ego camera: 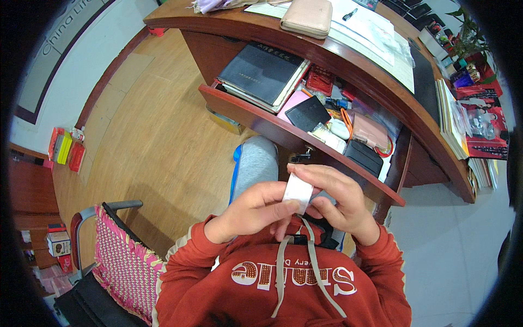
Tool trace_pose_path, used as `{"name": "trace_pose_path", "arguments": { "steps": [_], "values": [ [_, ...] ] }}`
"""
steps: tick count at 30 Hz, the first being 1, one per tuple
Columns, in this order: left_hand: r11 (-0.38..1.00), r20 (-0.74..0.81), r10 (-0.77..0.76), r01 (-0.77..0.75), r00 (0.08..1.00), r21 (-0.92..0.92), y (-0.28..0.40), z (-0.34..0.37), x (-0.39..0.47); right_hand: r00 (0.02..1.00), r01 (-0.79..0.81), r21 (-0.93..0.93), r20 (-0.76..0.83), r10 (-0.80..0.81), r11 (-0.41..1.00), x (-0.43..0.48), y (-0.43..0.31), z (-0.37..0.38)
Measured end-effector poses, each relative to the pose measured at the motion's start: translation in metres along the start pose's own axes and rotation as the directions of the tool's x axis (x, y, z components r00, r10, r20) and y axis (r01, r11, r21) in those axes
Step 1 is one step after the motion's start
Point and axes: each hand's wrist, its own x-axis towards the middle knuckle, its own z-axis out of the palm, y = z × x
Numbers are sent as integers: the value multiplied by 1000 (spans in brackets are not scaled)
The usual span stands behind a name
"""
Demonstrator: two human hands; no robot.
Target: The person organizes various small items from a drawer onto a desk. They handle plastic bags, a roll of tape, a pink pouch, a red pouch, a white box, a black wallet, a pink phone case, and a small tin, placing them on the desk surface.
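A small white object [298, 191], perhaps a folded paper or small box, is held in front of my chest over my lap. My left hand [255, 208] pinches it, with the thumb lying across its lower part. From the other side my right hand [341, 196] curls around it, fingertips at its top edge and thumb lower down. Just beyond my hands is the open wooden desk drawer [253, 116]. Inside it lie a black notebook [263, 73], a small black booklet [307, 113], a pink wallet [369, 133] and a black case [363, 157].
Keys [301, 156] hang from the drawer's lock close to my fingers. On the curved desktop [229, 18] rest a beige zip wallet [307, 18], papers [367, 45] and stacked books [449, 118]. A chair with a pink woven cover [122, 261] stands at my left.
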Motion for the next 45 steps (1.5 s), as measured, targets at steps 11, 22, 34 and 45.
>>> {"name": "trace_pose_path", "arguments": {
  "steps": [11, 22, 34, 45],
  "values": [
    [768, -46, -44, 5, 998, -640, 7, 6, 14, 959, -226, 348, -82, 270, 910, -9, 1, 20],
    [899, -158, 0, -69, 987, -433, 5, 8, 31, 848, -301, 675, -134, 513, 674, -9, 16, 24],
    [979, -319, 134, -175, 938, -104, 15, 13, 25, 833, -250, 541, -303, 463, 803, 2, -2, -27],
    [971, -299, 108, -165, 948, -171, 2, 5, 35, 802, -483, -613, -596, 35, 626, 57, 50, -253]
  ]
}}
